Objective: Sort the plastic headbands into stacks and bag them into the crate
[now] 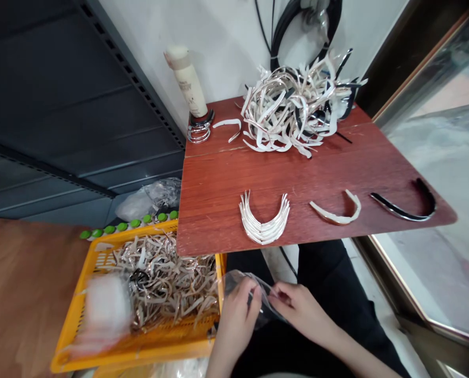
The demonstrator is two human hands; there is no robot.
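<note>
Beside the basket (strips inside), hands hold plastic.

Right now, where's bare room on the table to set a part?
Free: middle band of the table, between the tangled pile and stacked white strips; front-left corner, left of that stack. Crowded: back, with pile and bottle; yellow crate, heaped; below the front edge, left hand and right hand on clear bag.

The bag is clear and colourless; the tabletop is reddish-brown with streaked wood grain. The nested strips are silvery white, the rightmost strip black edged with silver, the basket orange-yellow, and the caps green.
</note>
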